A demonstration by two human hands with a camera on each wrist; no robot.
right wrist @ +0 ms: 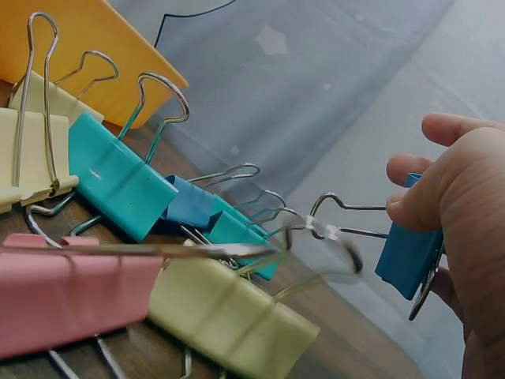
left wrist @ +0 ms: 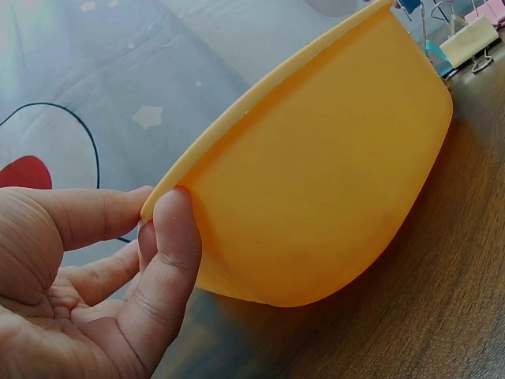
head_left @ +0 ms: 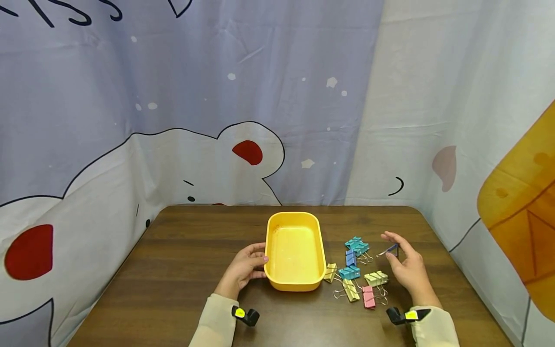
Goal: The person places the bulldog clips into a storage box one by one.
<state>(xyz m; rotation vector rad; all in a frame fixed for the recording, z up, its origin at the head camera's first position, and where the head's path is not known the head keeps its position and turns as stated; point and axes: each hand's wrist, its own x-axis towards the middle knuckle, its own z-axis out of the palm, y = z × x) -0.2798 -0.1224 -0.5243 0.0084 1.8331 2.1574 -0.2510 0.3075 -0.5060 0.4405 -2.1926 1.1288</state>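
My left hand [head_left: 243, 270] pinches the left rim of a yellow plastic tray [head_left: 297, 250] between thumb and fingers; the left wrist view shows the tray's outer wall [left wrist: 316, 174] up close. To the right of the pile, my right hand [head_left: 407, 267] holds a blue binder clip [right wrist: 406, 253] between thumb and fingers, its wire handle pointing left toward the others. Between tray and right hand lie several binder clips: teal [head_left: 357, 245], blue [head_left: 350, 258], pale yellow [head_left: 376, 278] and pink [head_left: 368, 297].
The clips lie close together on the brown wooden table [head_left: 195, 250], some right beside the tray's right wall. A patterned curtain [head_left: 303, 120] hangs behind the table's far edge and along its sides.
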